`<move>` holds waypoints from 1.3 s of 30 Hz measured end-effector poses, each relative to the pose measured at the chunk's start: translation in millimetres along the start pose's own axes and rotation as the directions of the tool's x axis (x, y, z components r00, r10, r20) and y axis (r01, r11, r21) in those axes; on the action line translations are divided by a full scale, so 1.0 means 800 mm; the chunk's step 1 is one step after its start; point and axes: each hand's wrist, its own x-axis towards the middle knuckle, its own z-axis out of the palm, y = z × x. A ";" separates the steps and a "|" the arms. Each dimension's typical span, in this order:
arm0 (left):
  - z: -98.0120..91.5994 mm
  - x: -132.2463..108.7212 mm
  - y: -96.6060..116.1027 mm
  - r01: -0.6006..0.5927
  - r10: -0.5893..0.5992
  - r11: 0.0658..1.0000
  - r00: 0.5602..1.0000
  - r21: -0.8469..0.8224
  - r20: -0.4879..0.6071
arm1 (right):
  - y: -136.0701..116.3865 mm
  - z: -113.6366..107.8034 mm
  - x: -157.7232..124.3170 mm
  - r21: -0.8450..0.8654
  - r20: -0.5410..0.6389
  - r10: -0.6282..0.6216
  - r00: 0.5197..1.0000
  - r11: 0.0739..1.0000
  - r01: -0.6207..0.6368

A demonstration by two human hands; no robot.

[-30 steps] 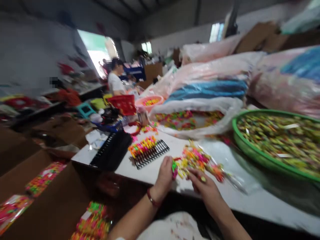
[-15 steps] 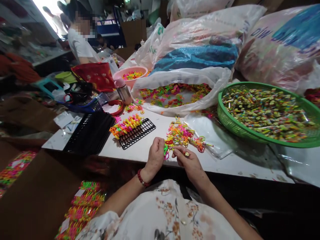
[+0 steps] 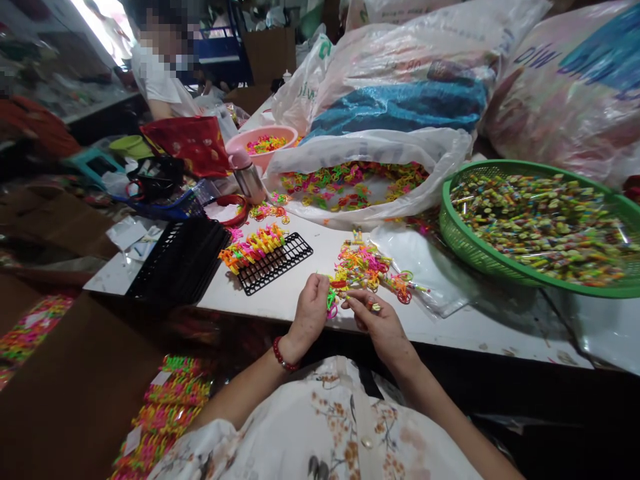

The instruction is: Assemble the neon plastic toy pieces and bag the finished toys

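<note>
My left hand (image 3: 312,308) is closed around several small coloured plastic pieces (image 3: 331,304), green, pink and yellow, that stick out past its fingertips. Close beside it, my right hand (image 3: 374,317) pinches a thin small stick-like piece with a pale yellow end (image 3: 375,307). Just beyond both hands lies a loose pile of bright plastic pieces (image 3: 365,263) on the white table (image 3: 300,303). To the left, a black grid rack (image 3: 277,263) carries a row of yellow, orange and pink pieces (image 3: 255,248). What the fingertips join or press is too small to make out.
A green basket (image 3: 525,280) of small sticks stands at the right. Behind the pile lies an open white sack (image 3: 370,212) of plastic pieces. Stacked black racks (image 3: 175,267), a flask (image 3: 247,177) and a pink basin (image 3: 280,157) are left. A person (image 3: 160,87) works further back.
Both hands stay together at the table edge with almost no shift. The view has tilted slightly, and the person in the background has leaned a little.
</note>
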 end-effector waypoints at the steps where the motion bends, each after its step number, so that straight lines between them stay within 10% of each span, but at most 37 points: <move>1: 0.000 0.000 -0.001 -0.011 0.011 1.000 1.000 0.025 0.003 | 0.000 0.000 0.000 0.004 0.010 0.010 1.000 1.000 -0.010; 24: 0.001 0.004 -0.001 0.002 -0.012 0.968 0.999 0.250 0.040 | 0.001 -0.005 0.007 0.053 0.020 0.092 0.996 0.994 -0.093; 39: -0.003 0.024 -0.009 0.023 -0.036 0.939 0.999 0.343 0.032 | 0.002 -0.003 0.013 -0.485 0.227 -0.399 0.888 0.745 0.459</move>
